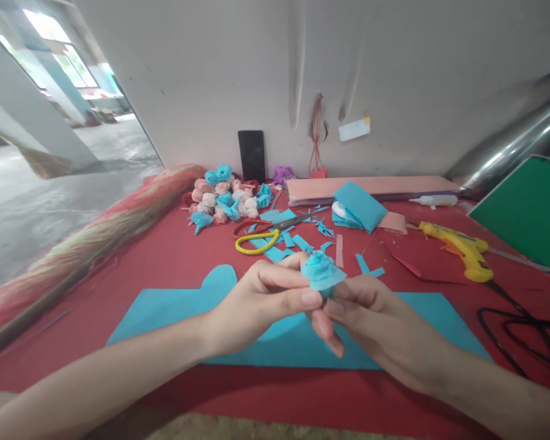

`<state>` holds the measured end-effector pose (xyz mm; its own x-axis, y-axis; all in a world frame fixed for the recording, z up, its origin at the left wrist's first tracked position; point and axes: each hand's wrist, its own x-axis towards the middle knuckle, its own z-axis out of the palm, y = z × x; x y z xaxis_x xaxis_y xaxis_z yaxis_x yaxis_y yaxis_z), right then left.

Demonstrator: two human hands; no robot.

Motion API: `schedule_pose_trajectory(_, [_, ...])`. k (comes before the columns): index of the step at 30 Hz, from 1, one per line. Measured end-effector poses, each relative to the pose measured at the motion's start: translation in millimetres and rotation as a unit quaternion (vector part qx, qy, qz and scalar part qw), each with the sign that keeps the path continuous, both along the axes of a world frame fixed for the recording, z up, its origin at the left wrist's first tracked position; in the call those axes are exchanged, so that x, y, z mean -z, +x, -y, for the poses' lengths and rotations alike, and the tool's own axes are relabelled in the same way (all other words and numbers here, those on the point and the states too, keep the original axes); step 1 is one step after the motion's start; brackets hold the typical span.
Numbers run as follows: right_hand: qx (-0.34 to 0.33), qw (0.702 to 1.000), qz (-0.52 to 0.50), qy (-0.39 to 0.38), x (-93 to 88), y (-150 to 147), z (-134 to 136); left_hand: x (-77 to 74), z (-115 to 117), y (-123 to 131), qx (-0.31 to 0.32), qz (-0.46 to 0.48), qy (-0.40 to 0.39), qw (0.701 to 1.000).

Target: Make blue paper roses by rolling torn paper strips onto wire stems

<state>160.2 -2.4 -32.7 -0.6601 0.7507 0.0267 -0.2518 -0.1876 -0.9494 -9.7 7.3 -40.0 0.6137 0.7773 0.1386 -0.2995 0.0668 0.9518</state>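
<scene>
A blue paper flower (321, 269) with rolled, layered petals is held upright between both hands, above the table. My left hand (275, 290) pinches its base from the left with thumb and fingers. From the right, my right hand (364, 311) grips the underside of the same flower with thumb and fingertips. Beneath the hands lies a wide blue paper sheet (165, 318), and a rounded blue paper piece (220, 280) rests at its far left edge. Scissors (259, 241) with red and yellow handles lie beyond the hands among blue paper scraps (302, 243).
Finished paper flowers (229, 201) are heaped at the back left near a black phone (252, 154). A yellow glue gun (462, 247) with a black cord lies at right. Folded blue paper (360, 206), a pink paper pack (376, 186) and a green board (527, 214) stand farther back.
</scene>
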Motion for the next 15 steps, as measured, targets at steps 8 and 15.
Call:
schedule_pose_trajectory(8, [-0.050, 0.999, 0.007, -0.021, 11.3, -6.5, -6.8, 2.6, 0.7, -1.2, 0.030, 0.006, 0.006, 1.000])
schedule_pose_trajectory(15, [0.023, 0.971, 0.221, 0.094, -12.8, 23.4, -2.4, -7.4, -4.3, -7.2, -0.101, -0.008, 0.191, 0.976])
